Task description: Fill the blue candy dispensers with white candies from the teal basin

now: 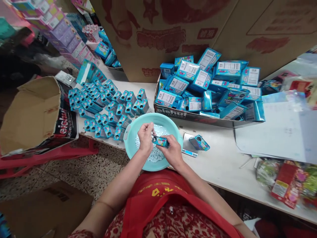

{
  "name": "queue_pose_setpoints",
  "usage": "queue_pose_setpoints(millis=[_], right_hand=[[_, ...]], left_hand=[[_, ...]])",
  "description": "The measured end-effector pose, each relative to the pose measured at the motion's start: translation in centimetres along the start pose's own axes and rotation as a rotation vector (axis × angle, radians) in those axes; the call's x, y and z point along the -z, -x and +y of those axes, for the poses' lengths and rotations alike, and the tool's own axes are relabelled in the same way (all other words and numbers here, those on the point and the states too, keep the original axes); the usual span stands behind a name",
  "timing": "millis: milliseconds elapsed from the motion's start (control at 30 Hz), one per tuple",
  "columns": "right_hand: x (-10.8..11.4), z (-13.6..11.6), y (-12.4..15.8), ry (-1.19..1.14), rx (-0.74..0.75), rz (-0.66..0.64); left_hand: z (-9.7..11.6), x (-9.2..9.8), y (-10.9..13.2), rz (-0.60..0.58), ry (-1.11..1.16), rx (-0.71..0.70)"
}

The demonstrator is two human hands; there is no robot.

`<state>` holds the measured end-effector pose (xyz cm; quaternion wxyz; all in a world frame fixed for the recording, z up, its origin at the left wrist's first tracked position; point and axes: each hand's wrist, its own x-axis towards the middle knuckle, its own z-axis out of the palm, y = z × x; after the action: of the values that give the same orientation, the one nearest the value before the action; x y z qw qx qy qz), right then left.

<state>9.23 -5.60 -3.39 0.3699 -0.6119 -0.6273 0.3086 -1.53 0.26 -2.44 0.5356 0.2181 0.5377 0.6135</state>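
My right hand (172,152) grips a small blue box (160,141) over a teal bowl (131,130) of small white pieces (155,156). My left hand (146,136) is closed in a pinch at the open end of that box, and what its fingers hold is too small to make out. Both hands hover above the bowl at the table's near edge. Another small blue box (199,142) lies on a small scale (188,138) just right of the bowl.
Several small blue boxes (106,105) stand in rows left of the bowl. A cardboard tray (188,115) behind it holds a heap of larger blue packs. White paper sheets (277,132) and snack packets (287,181) lie on the right. An open carton (32,112) rests at the left.
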Motion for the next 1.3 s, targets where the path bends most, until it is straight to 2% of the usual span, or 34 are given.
queue_pose_setpoints(millis=[133,200,300,400,633,833,967,1167,1300], right_hand=[[-0.1,0.0,0.3,-0.049,0.038,0.008],[-0.5,0.4,0.4,-0.06,0.013,0.015],[-1.4,1.1,0.4,-0.057,-0.05,-0.011],[-1.8,1.6,0.4,-0.084,-0.039,-0.017],[-1.3,2.1,0.8,-0.299,-0.127,0.008],[-0.6,3.3,1.7,-0.631,-0.273,-0.041],[-0.4,3.4,2.0,-0.526,-0.226,-0.026],[-0.7,2.8,1.6,-0.374,-0.174,0.039],[-0.9,2.9,1.4,-0.358,-0.185,0.046]], left_hand=[[0.1,0.1,0.2,-0.027,0.019,-0.026],[-0.3,0.2,0.1,-0.022,-0.025,-0.049],[-1.4,0.6,-0.5,0.003,-0.087,-0.006],[-1.9,0.9,-0.6,-0.018,-0.067,0.037],[0.6,0.4,0.5,-0.086,0.043,0.097],[2.4,0.8,-0.3,-0.11,0.14,0.198],[2.2,0.6,-0.2,-0.105,0.113,0.194],[-0.3,0.0,1.5,-0.137,-0.057,0.046],[-1.2,0.1,1.5,-0.145,-0.077,0.024]])
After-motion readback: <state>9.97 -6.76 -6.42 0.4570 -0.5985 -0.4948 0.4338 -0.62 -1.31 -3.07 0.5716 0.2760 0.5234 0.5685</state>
